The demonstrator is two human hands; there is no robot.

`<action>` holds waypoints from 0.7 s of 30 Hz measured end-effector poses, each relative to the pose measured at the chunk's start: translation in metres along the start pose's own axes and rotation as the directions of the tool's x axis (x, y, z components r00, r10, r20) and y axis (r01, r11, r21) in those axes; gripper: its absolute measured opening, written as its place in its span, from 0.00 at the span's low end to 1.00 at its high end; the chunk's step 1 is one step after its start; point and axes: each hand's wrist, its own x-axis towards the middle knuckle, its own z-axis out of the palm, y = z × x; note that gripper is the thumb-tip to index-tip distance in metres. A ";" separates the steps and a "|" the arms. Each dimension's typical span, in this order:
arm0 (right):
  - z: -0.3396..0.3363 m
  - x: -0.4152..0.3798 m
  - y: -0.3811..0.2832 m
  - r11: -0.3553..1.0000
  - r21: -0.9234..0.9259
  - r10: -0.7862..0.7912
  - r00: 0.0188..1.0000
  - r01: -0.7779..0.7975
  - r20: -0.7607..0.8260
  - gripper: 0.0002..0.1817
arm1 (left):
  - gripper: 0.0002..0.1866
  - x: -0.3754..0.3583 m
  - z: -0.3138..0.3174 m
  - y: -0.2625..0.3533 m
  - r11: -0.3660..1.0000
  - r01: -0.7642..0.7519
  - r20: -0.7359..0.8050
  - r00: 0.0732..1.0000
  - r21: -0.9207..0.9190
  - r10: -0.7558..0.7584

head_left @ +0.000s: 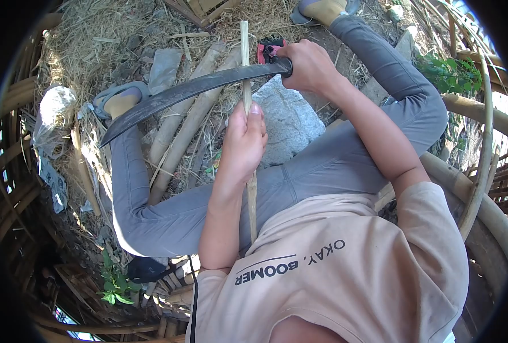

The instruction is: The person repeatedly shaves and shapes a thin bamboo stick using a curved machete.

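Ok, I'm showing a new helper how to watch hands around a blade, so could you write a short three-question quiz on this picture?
1. Which hand grips the handle of the big knife?
2. True or false: the left hand is empty.
3. Which of these lies between the legs? A: a bucket. B: a pale stone. C: a hammer.

Key:
1. The right hand.
2. False; it holds a stick.
3. B, the stone.

Two hands show: left hand (246,134) at twelve o'clock, right hand (310,64) at one. There is one curved blade (188,90) at eleven, one stick (245,51) at twelve, one large stone (291,123) at one; two bamboo poles (188,137) lie at ten, two leafy plants (451,74) at two and eight.
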 end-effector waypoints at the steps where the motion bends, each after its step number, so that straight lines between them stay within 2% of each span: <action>1: -0.001 -0.001 -0.001 1.000 -0.005 0.011 1.000 -0.011 0.012 0.28 | 0.13 -0.001 0.000 -0.001 1.000 0.008 0.003 1.000 -0.006 -0.008; 4: 0.000 0.002 0.001 0.999 -0.019 0.027 1.000 -0.027 0.004 0.26 | 0.13 -0.001 -0.002 0.000 1.000 -0.018 0.002 1.000 0.007 0.018; 7: 0.001 0.015 0.033 0.991 -0.069 0.107 0.982 -0.119 -0.158 0.22 | 0.12 -0.010 -0.008 0.005 1.000 0.007 -0.035 0.999 -0.027 -0.008; 11: -0.001 0.015 0.070 0.979 0.015 0.198 0.936 -0.203 -0.289 0.19 | 0.12 -0.011 -0.004 0.010 0.996 -0.014 0.079 0.997 -0.086 0.021; 13: -0.003 0.010 0.061 0.972 0.087 0.235 0.925 -0.219 -0.299 0.18 | 0.12 -0.007 -0.001 0.008 0.996 -0.004 0.103 0.995 -0.094 0.013; 17: -0.011 0.007 0.031 0.977 0.208 0.084 0.983 -0.049 -0.165 0.17 | 0.12 -0.004 -0.008 0.004 0.993 0.034 0.086 0.996 -0.115 -0.024; 20: 0.005 -0.003 0.005 0.947 0.320 0.050 0.986 0.003 -0.157 0.15 | 0.12 -0.002 -0.010 0.004 0.996 0.027 0.056 0.998 -0.088 -0.023; 21: 0.010 -0.008 -0.002 0.960 0.280 0.026 0.992 0.010 -0.123 0.13 | 0.12 0.000 -0.009 0.000 0.998 0.013 0.037 0.999 -0.064 -0.011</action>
